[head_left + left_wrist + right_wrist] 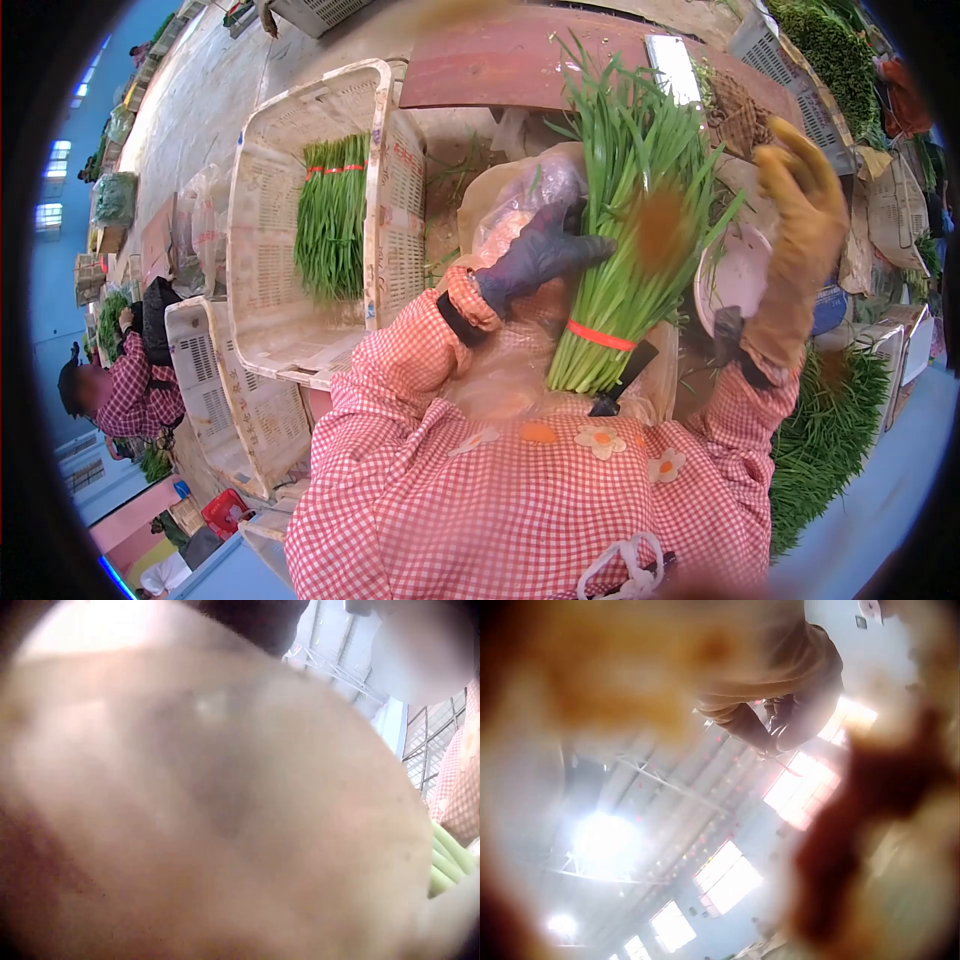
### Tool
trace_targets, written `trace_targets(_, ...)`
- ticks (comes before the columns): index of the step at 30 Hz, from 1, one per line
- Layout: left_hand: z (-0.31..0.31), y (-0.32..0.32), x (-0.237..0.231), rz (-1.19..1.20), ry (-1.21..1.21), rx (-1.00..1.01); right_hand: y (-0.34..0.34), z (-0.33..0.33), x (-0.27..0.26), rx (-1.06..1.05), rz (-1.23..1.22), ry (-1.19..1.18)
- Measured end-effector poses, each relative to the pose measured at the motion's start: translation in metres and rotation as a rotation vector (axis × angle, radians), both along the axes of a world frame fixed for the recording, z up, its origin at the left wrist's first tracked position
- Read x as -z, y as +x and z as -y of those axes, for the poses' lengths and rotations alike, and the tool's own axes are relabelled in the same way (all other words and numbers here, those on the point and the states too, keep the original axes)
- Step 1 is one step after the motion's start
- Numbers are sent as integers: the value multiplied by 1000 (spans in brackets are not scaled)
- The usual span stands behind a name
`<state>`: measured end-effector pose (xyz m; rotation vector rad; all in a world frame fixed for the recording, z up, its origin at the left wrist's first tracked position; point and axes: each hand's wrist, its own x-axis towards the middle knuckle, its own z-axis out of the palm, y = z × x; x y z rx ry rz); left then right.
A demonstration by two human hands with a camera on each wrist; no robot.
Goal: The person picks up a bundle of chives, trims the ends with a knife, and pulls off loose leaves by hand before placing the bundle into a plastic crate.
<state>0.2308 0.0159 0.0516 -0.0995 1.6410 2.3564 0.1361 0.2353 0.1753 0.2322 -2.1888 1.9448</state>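
Green bunch (pixel 625 270), banded, in front of my checked smock (pixel 450 510)
I judge this one's tying done, its red band (pixel 600 335) set near the pale, fairly even stem ends, with long leaves fanning away from me. My left hand (pixel 540 258) rests against its side, whether fingers curl under I can't tell; my right hand (pixel 797 235) is raised, fingers loosely bent, holding nothing. Banded greens (pixel 332 225) lie in the white crate (pixel 400 220) at my left; heaped greens (pixel 830 440) at my right look left to do

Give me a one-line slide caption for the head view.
Gloved left hand touching a red-banded bundle of green stalks, gloved right hand free beside it.
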Motion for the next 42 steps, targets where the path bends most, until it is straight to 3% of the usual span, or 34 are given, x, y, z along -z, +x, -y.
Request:
trace_targets(2,-1,-5,6,6,-75,-50,9,-30,-5,118,-48,54)
trace_targets(4,2,-11,-2,2,-142,-67,14,-71,28,180,-1,82)
trace_targets(6,3,-13,-3,-20,-94,-77,9,-143,114,-51,5,527)
trace_targets(9,4,-30,29,-11,-346,-51,51,-137,138,15,5,1300)
trace_targets(10,-1,-32,15,-98,-363,-83,53,-118,125,-3,-142,1128)
trace_targets(12,-10,-36,-7,-8,-442,-17,61,-64,74,-8,-401,762)
trace_targets(14,-15,-40,-10,-14,-465,7,62,-14,45,-190,-600,735)
trace_targets(16,-15,-34,-4,-97,-419,-31,60,13,42,-390,-770,928)
trace_targets(19,-9,-16,-13,-163,-138,-225,66,13,58,-412,-514,1023)
trace_targets(20,-4,-14,1,-114,-163,-308,66,10,67,-383,-543,1009)
trace_targets(23,5,-10,10,-76,-71,-295,71,11,75,-323,-561,1016)
trace_targets(24,15,-13,9,-65,-75,-154,68,12,73,-365,-537,982)
trace_targets(27,16,-13,17,-14,62,-187,66,14,69,-373,-506,946)
trace_targets(30,7,-15,-24,-7,-83,-97,68,19,73,-279,-524,776)
trace_targets(33,-8,-7,-19,-161,-266,-9,65,17,86,-262,-354,699)
trace_targets(36,-18,-5,-7,27,-83,-64,62,22,90,-149,-220,674)
trace_targets(39,-16,-6,2,22,4,-91,55,25,85,-144,-80,822)
trace_targets(42,-13,-3,3,8,107,-115,40,27,95,-159,-141,1002)
